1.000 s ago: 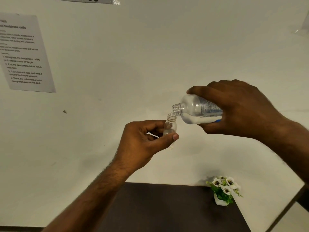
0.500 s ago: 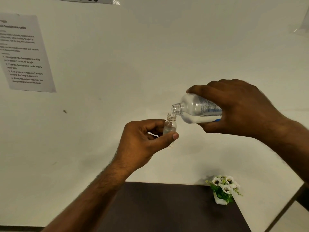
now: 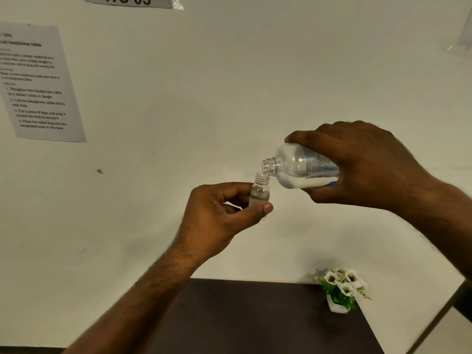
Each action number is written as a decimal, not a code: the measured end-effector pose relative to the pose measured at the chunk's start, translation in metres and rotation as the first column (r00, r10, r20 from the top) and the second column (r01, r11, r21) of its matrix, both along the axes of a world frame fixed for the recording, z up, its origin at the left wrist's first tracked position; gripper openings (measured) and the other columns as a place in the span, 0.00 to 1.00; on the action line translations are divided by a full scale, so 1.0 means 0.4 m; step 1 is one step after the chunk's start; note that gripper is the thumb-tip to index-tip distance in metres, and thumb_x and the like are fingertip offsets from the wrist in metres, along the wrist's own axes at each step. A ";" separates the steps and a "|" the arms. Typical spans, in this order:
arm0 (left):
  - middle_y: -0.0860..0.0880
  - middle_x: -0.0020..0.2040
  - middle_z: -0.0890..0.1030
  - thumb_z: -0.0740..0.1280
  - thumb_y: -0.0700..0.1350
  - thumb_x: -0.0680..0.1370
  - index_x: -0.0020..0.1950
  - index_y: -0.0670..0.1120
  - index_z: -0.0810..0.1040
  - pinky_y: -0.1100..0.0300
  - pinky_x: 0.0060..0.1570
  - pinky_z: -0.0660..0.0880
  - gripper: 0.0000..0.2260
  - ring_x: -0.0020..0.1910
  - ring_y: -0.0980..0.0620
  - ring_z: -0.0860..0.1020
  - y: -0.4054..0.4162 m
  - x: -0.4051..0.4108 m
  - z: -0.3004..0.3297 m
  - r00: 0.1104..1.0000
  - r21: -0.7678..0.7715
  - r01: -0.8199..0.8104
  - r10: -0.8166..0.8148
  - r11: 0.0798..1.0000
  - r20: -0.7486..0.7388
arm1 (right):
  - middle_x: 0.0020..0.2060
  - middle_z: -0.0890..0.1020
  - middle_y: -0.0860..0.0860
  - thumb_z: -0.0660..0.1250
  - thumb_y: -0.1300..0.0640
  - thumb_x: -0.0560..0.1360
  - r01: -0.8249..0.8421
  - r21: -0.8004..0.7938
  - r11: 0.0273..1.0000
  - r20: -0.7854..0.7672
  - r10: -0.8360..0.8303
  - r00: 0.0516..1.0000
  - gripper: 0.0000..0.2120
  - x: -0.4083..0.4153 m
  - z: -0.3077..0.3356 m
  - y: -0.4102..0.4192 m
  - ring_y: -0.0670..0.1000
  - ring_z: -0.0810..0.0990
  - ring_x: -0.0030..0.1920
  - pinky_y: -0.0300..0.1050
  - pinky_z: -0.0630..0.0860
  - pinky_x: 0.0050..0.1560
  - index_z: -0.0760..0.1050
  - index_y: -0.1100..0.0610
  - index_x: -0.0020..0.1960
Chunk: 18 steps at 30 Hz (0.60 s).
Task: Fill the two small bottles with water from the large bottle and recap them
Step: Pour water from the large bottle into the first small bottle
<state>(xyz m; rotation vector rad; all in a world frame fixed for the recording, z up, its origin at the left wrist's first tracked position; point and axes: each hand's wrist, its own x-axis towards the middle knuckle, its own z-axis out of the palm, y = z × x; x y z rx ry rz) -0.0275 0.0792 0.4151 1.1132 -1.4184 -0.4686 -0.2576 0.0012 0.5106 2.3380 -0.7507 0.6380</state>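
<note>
Presently we note the right hand gripping the large bottle near-horizontal, mouth leftward over the upright vial, pinched by left fingers.

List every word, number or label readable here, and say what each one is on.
"WS 05": sign at the top of the wall, cut off by the frame edge.
"Straighten the headphone cable", "Coil the headphone cable into a", "Cut a piece of tape and wrap it", "Place the coiled loop into the": numbered steps on the paper sheet taped to the wall; the rest is blurred.
Large bottle label: print too small to read.
Small bottle: no text visible.
</note>
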 end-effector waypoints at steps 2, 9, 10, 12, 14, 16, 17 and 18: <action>0.54 0.41 0.88 0.78 0.51 0.69 0.52 0.49 0.88 0.56 0.43 0.85 0.13 0.37 0.53 0.86 0.000 0.000 0.000 1.000 0.001 0.004 -0.004 1.000 -0.004 | 0.48 0.81 0.45 0.75 0.43 0.63 0.003 -0.004 1.000 0.000 -0.003 1.000 0.36 0.000 0.000 0.000 0.55 0.79 0.46 0.47 0.73 0.44 0.71 0.44 0.70; 0.54 0.43 0.88 0.76 0.54 0.68 0.52 0.51 0.88 0.56 0.44 0.85 0.15 0.40 0.54 0.86 0.003 0.001 -0.003 1.000 -0.005 0.007 -0.007 1.000 0.009 | 0.48 0.81 0.45 0.75 0.43 0.63 0.011 0.002 1.000 -0.010 -0.011 1.000 0.36 0.001 -0.002 0.003 0.55 0.79 0.46 0.48 0.74 0.44 0.71 0.44 0.70; 0.54 0.43 0.88 0.76 0.54 0.68 0.53 0.51 0.88 0.56 0.44 0.85 0.15 0.40 0.55 0.86 0.002 0.001 -0.003 1.000 -0.005 0.004 -0.004 1.000 0.014 | 0.48 0.81 0.45 0.75 0.43 0.63 0.011 0.002 1.000 -0.009 -0.011 1.000 0.36 0.001 -0.002 0.003 0.55 0.79 0.46 0.47 0.74 0.44 0.71 0.44 0.70; 0.54 0.44 0.88 0.76 0.55 0.68 0.53 0.52 0.88 0.55 0.44 0.85 0.16 0.40 0.55 0.86 0.002 0.000 -0.003 1.000 -0.002 -0.004 0.004 1.000 0.018 | 0.48 0.81 0.45 0.75 0.43 0.63 0.008 0.003 1.000 -0.007 -0.008 1.000 0.36 0.000 -0.002 0.003 0.55 0.79 0.45 0.48 0.74 0.44 0.71 0.44 0.70; 0.55 0.44 0.88 0.76 0.56 0.68 0.53 0.53 0.87 0.55 0.44 0.85 0.16 0.40 0.55 0.86 0.002 0.000 -0.002 1.000 -0.003 -0.011 0.011 1.000 0.020 | 0.48 0.81 0.46 0.74 0.43 0.63 0.008 0.000 1.000 -0.007 -0.008 1.000 0.36 0.000 -0.001 0.004 0.55 0.79 0.45 0.47 0.74 0.44 0.71 0.44 0.70; 0.55 0.44 0.88 0.76 0.55 0.68 0.53 0.53 0.87 0.55 0.45 0.85 0.15 0.40 0.55 0.86 0.003 -0.001 -0.001 1.000 -0.001 -0.010 0.010 1.000 0.014 | 0.48 0.81 0.45 0.74 0.43 0.63 0.011 -0.001 1.000 -0.007 -0.011 1.000 0.36 0.001 0.000 0.005 0.55 0.79 0.45 0.47 0.74 0.44 0.71 0.44 0.70; 0.55 0.43 0.88 0.76 0.55 0.68 0.52 0.52 0.87 0.55 0.44 0.85 0.15 0.39 0.54 0.86 0.003 -0.001 -0.001 1.000 0.001 -0.007 0.007 1.000 0.007 | 0.48 0.81 0.45 0.74 0.43 0.63 0.011 0.001 1.000 -0.006 -0.011 1.000 0.36 0.001 0.000 0.005 0.55 0.79 0.45 0.47 0.74 0.44 0.71 0.44 0.70; 0.55 0.43 0.88 0.77 0.53 0.68 0.52 0.51 0.88 0.55 0.44 0.85 0.14 0.38 0.54 0.86 0.004 -0.001 -0.001 1.000 0.002 -0.006 0.006 1.000 0.002 | 0.48 0.81 0.45 0.74 0.43 0.63 0.011 0.002 1.000 -0.003 -0.011 1.000 0.36 0.001 0.000 0.005 0.55 0.79 0.45 0.47 0.74 0.44 0.71 0.44 0.70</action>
